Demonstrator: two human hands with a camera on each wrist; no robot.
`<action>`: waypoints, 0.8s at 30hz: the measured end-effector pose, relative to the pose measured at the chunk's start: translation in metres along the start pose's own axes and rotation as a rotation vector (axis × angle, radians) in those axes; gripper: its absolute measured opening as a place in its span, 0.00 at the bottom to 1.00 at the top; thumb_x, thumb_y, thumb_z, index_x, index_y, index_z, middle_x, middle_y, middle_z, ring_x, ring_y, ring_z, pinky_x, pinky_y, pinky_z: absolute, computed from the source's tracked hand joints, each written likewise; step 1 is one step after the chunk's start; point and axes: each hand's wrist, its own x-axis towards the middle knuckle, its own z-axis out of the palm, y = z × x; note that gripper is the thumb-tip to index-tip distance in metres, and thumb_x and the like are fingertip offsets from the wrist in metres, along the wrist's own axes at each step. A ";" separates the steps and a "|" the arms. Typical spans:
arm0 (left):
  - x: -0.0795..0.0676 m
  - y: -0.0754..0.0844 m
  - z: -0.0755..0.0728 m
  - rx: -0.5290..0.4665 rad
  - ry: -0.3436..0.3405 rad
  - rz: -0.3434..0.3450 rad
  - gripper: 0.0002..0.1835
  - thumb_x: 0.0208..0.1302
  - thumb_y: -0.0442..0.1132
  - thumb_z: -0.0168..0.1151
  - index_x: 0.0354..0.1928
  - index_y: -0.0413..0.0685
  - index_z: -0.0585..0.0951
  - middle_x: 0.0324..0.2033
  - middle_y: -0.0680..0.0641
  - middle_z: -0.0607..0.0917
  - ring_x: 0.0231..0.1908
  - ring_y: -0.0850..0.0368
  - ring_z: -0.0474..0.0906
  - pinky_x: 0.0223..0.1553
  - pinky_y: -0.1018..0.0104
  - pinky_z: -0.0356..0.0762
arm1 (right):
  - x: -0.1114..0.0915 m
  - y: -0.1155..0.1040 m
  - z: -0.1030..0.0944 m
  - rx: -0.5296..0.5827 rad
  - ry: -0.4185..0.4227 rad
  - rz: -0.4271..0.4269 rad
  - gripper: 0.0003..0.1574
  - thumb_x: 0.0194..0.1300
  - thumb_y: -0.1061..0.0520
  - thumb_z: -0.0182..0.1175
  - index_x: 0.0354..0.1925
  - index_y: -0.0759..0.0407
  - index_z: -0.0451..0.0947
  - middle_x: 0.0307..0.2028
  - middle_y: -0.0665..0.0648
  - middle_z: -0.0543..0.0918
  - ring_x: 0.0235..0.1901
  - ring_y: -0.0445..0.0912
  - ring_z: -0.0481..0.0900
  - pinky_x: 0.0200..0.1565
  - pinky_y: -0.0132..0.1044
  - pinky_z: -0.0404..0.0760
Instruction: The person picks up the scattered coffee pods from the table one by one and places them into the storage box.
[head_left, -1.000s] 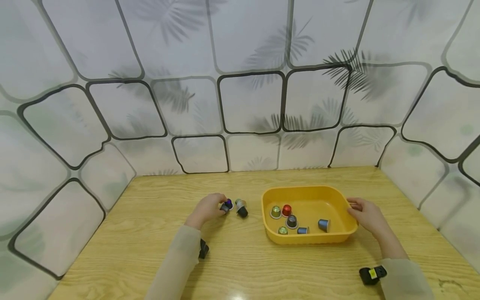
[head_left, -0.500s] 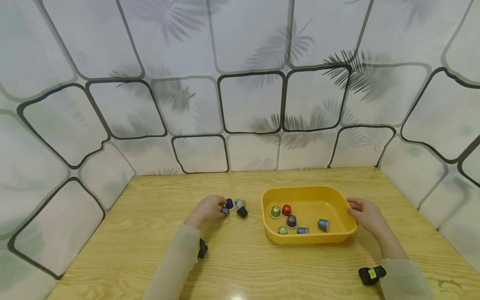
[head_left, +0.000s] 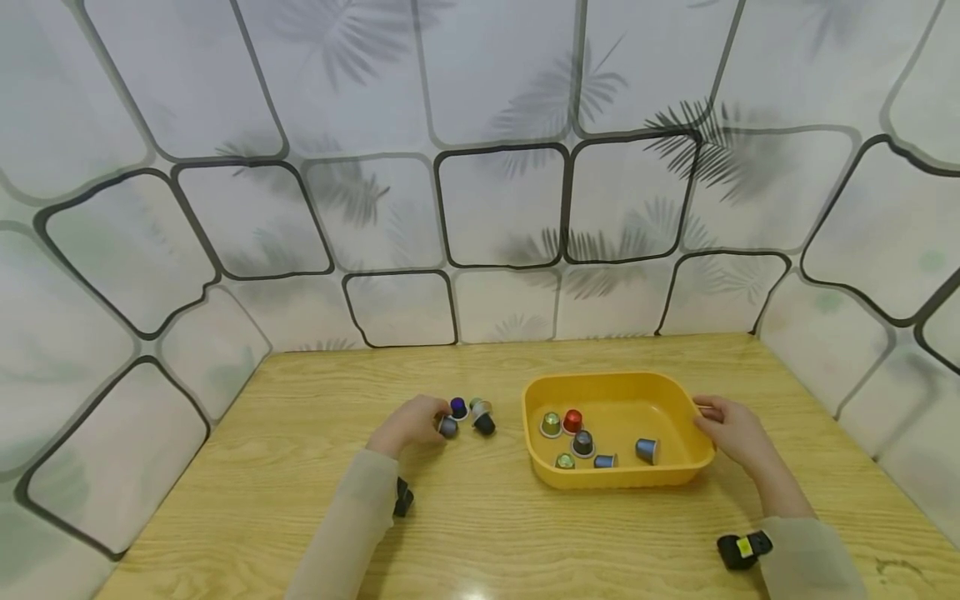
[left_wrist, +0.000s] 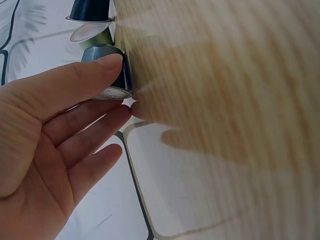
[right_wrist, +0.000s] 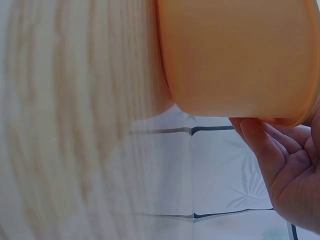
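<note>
My left hand [head_left: 411,427] pinches a grey-blue coffee capsule [head_left: 447,427] at the left of a small cluster. In the left wrist view the thumb lies over this capsule [left_wrist: 104,52], and the other fingers are below its foil rim. Close beside it stands a purple-topped capsule [head_left: 458,407]. A black capsule [head_left: 484,424] and paler ones lie just to the right. My right hand [head_left: 738,429] holds the right end of a yellow plastic basket [head_left: 618,477]. In the right wrist view its fingers [right_wrist: 257,137] are under the basket's rim.
Inside the basket are several capsules, among them a red one [head_left: 573,421], a green one [head_left: 551,424] and a blue one [head_left: 647,451] on its side. The wooden table [head_left: 525,542] ends at a patterned cloth wall [head_left: 502,208] at the back and sides.
My left hand has drawn slightly left and down with the grey-blue capsule, away from the purple-topped one, which shows more fully now. The right hand and basket stay put.
</note>
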 end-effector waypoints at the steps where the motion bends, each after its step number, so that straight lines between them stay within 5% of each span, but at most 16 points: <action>1: 0.000 0.000 0.000 -0.009 0.000 -0.001 0.16 0.42 0.31 0.70 0.37 0.41 0.79 0.30 0.50 0.78 0.29 0.58 0.68 0.35 0.61 0.70 | 0.000 -0.001 0.000 -0.002 -0.002 0.001 0.28 0.63 0.57 0.51 0.54 0.77 0.62 0.46 0.78 0.70 0.45 0.65 0.70 0.39 0.48 0.76; 24: -0.008 -0.003 -0.003 -0.065 -0.019 0.034 0.19 0.39 0.28 0.70 0.38 0.40 0.79 0.36 0.45 0.80 0.40 0.51 0.75 0.45 0.57 0.71 | -0.001 -0.006 -0.001 -0.043 -0.019 0.001 0.27 0.64 0.60 0.49 0.54 0.79 0.60 0.48 0.79 0.68 0.47 0.68 0.68 0.41 0.51 0.75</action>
